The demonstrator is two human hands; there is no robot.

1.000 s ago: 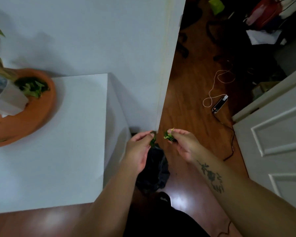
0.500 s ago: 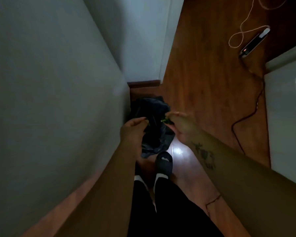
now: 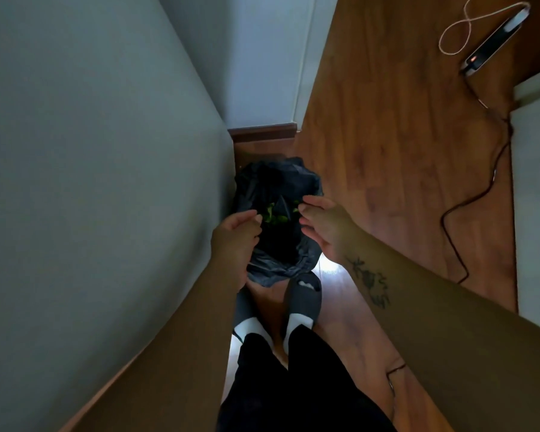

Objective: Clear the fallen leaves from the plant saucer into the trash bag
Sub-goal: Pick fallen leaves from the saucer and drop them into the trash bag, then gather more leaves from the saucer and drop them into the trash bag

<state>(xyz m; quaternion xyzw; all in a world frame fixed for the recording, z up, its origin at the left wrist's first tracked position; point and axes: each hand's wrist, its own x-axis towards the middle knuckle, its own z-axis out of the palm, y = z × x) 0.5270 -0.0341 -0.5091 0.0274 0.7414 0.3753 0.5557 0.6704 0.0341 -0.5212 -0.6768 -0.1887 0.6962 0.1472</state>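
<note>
A black trash bag (image 3: 275, 185) sits open on the wooden floor, pressed against the side of a white cabinet. Small green leaves (image 3: 273, 215) lie inside its mouth. My left hand (image 3: 236, 236) hovers over the bag's left rim with its fingers loosely curled and nothing in them. My right hand (image 3: 326, 227) is above the right rim, fingers spread and empty. The plant saucer is out of view.
The white cabinet side (image 3: 106, 182) fills the left. My feet in dark slippers (image 3: 303, 302) stand just behind the bag. A power strip (image 3: 493, 45) with a dark cable (image 3: 468, 194) lies on the floor at the right, beside a white door (image 3: 536, 198).
Both hands carried leaves down from beside the cabinet to the bag and let them go; the leaves now lie in the bag. The view has tilted down, and the saucer has left it.
</note>
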